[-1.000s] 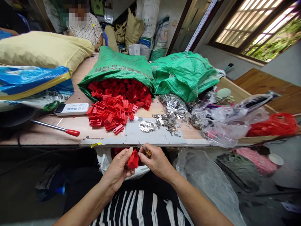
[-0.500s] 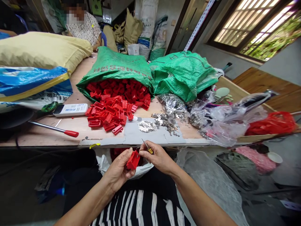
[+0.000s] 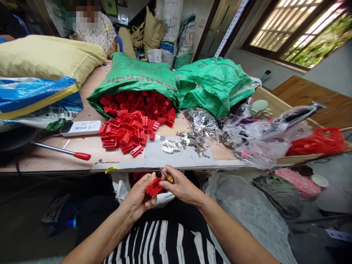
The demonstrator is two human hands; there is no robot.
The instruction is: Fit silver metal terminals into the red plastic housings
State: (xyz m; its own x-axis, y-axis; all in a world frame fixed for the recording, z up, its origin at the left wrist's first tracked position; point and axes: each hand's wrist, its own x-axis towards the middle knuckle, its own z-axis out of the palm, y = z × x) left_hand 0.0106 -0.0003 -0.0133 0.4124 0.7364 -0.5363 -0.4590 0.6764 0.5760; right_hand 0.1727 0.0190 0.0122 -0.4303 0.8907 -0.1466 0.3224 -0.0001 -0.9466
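Note:
My left hand (image 3: 139, 196) is closed on a small red plastic housing (image 3: 154, 187) just below the table's front edge. My right hand (image 3: 180, 184) grips a pointed metal tool with a yellow handle (image 3: 169, 179), its tip angled up and to the left. The right thumb and fingertips touch the right end of the housing; whether they pinch a small part there is hidden. Beyond my hands lies a heap of similar red housings (image 3: 125, 135), spilling from a green woven sack (image 3: 140, 73). Small flat silvery metal pieces (image 3: 171, 146) lie on grey card at the table's edge.
A second green sack (image 3: 214, 84) and clear plastic bags (image 3: 261, 143) stand at the right. A lever with a red grip (image 3: 81, 156) and a white box (image 3: 82, 128) lie at the left. Below my hands is an open white sack (image 3: 122, 187). A person (image 3: 96, 33) sits across the table.
Both hands have shifted slightly left. The red housing has tilted, and my right fingers have moved farther over its end, with the pointed tool still in the right hand.

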